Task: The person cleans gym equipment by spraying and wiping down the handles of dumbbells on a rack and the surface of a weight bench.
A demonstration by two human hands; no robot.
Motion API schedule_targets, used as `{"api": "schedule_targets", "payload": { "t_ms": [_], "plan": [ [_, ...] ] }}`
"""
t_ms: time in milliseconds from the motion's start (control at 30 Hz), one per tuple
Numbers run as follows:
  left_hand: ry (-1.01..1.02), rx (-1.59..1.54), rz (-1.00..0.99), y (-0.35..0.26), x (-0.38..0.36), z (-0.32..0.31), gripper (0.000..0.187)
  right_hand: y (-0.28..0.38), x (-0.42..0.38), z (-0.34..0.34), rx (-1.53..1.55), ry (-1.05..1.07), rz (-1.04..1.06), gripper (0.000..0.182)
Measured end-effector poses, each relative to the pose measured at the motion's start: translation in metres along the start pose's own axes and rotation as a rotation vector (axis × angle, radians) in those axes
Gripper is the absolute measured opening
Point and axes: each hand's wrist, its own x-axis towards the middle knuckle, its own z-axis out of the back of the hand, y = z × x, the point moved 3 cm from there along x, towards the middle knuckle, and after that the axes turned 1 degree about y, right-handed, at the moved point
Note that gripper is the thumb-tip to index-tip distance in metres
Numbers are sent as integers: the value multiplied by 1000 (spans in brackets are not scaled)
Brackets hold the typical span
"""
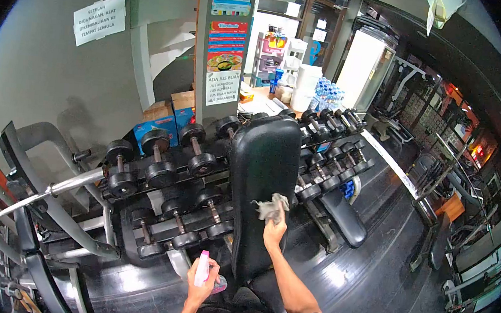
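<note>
Upright in front of me stands the padded black backrest of a weight bench (pixel 265 158). My right hand (pixel 275 228) presses a crumpled grey-beige cloth (pixel 272 208) against the right part of this pad, fingers closed on it. Lower and to the left, my left hand (pixel 198 278) is wrapped round a spray bottle (pixel 203 266) with a pink and white head. The bottle's body is mostly hidden by the hand; a pinkish part shows beside the palm. It is held apart from the pad, near the bench's lower left side.
A two-tier rack of black dumbbells (pixel 157 156) runs behind the backrest on both sides. A machine with a metal bar (pixel 76 182) stands left. Another black bench pad (pixel 344 218) lies to the right. Water bottles (pixel 327 96) stand on a counter behind.
</note>
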Motion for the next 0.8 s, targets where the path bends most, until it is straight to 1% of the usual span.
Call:
{"api": "schedule_targets", "payload": {
  "t_ms": [33,67,100,133,200,233,267,300,333,367,433,467,533,567,600,633,700,767,800],
  "plan": [
    [-2,-4,16,-2,0,-2,12,-2,0,3,77,-136,-91,51],
    [-4,-8,32,-3,0,-4,12,2,7,3,151,-320,-123,49],
    [-2,-6,33,-5,1,-6,12,6,23,4,236,-399,-177,48],
    [3,-7,38,-6,1,-7,12,22,42,3,300,-440,-79,43],
    [11,-3,42,-8,0,-8,12,74,82,1,196,-429,-13,53],
    [6,-21,38,-8,-1,-8,12,92,102,-7,161,-416,89,51],
    [1,-39,33,-8,-2,-8,13,103,124,-16,288,-212,185,52],
    [2,-34,31,-10,-2,-7,13,143,133,-21,127,-185,344,52],
    [4,-18,22,-13,-3,-7,13,151,145,-31,-131,-82,472,52],
    [4,-2,12,-14,-3,-7,14,155,148,-44,-277,32,542,53],
    [-8,-13,21,-12,-5,-6,14,152,134,-49,-288,-33,592,55],
    [-18,-32,32,-11,-4,-5,15,137,128,-49,-278,-24,600,60],
    [-32,-24,13,-13,-2,-5,14,94,103,-47,-324,-22,534,65],
    [-42,-17,6,-14,-2,-5,13,84,81,-42,-316,14,444,66],
    [-50,-17,8,-15,-3,-7,13,61,60,-39,-310,14,420,69],
    [-55,-10,12,-15,-2,-8,13,42,39,-34,-311,36,351,71],
    [-55,6,8,-19,3,-9,12,11,12,-25,-240,30,241,69],
    [-77,-16,-3,-24,4,-14,11,5,12,-13,43,37,108,63],
    [-76,-12,-1,-25,5,-15,11,0,20,-11,89,-115,13,59]
  ]
}}
